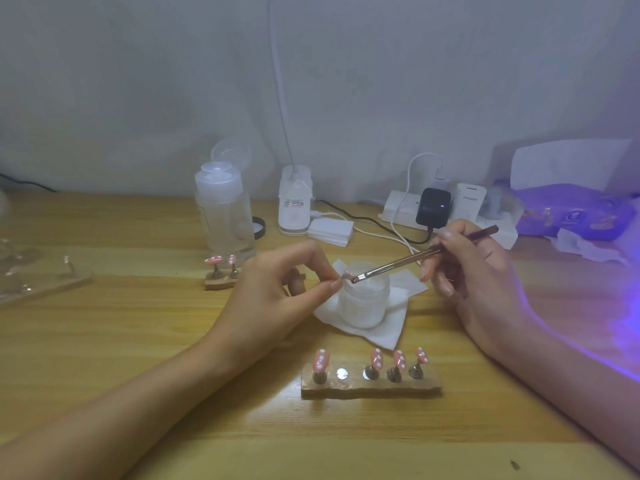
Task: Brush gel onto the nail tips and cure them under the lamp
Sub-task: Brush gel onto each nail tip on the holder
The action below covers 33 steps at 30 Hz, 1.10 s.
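Nail tip, small and pink, sits pinched in the left hand over a frosted white jar on tissue. Right hand grips a slim metal brush, bristles touching the tip. Pale wood-grain desk meets a grey wall; violet glow at 3 o'clock. Wooden holder at 6 o'clock.

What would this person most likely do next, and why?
Probably stroke the brush along the nail tip pinched in the left hand: the bristles already sit at the tip, above the open jar, and one slot on the holder waits empty.
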Motion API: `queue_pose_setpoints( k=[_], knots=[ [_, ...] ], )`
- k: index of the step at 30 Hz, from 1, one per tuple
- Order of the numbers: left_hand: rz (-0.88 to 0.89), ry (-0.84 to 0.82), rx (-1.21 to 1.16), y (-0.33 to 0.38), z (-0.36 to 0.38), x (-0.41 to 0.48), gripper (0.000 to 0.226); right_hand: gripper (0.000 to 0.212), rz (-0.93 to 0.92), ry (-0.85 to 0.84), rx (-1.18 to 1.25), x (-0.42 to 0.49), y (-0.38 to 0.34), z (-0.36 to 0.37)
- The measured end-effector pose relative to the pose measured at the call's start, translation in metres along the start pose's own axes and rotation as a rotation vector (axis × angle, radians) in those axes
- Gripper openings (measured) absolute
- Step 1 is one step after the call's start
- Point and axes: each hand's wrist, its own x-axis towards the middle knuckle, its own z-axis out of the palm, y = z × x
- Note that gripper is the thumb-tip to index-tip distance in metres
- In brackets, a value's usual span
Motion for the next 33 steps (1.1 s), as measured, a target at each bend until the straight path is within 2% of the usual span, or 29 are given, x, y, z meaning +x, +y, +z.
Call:
queue_pose_setpoints(
  k=[2, 4, 6, 10, 13, 18, 21, 28, 33],
  knots=[
    [0.008, -0.006, 0.008, 0.0, 0.0, 0.0, 0.01, 0.044, -0.092, 0.063, 0.047, 0.0, -0.004, -0.001],
    [0.024, -0.009, 0.027, 0.001, -0.001, -0.001, 0.011, 0.036, -0.199, 0.075, 0.0, 0.001, -0.012, -0.002],
    [0.032, -0.01, 0.043, 0.001, -0.001, -0.001, 0.01, 0.026, -0.254, -0.015, -0.134, 0.002, -0.02, -0.001],
    [0.027, -0.012, 0.055, 0.001, -0.001, -0.001, 0.011, 0.027, -0.296, -0.214, -0.377, 0.001, -0.027, 0.008],
    [0.026, -0.014, 0.06, 0.002, 0.0, -0.001, 0.011, 0.025, -0.329, -0.295, -0.416, -0.003, -0.025, 0.015],
    [0.031, -0.004, 0.087, 0.004, -0.001, 0.0, 0.01, 0.025, -0.277, -0.345, -0.451, -0.004, -0.022, 0.017],
    [0.036, 0.002, 0.097, 0.004, 0.0, -0.001, 0.011, 0.024, -0.246, -0.322, -0.426, 0.001, -0.021, 0.015],
    [0.05, 0.017, 0.09, 0.003, -0.001, 0.0, 0.012, 0.026, -0.246, -0.126, -0.274, 0.012, -0.02, 0.001],
    [0.081, 0.046, 0.079, 0.004, 0.0, 0.0, 0.013, 0.025, -0.157, -0.068, -0.148, 0.01, -0.008, -0.007]
  ],
)
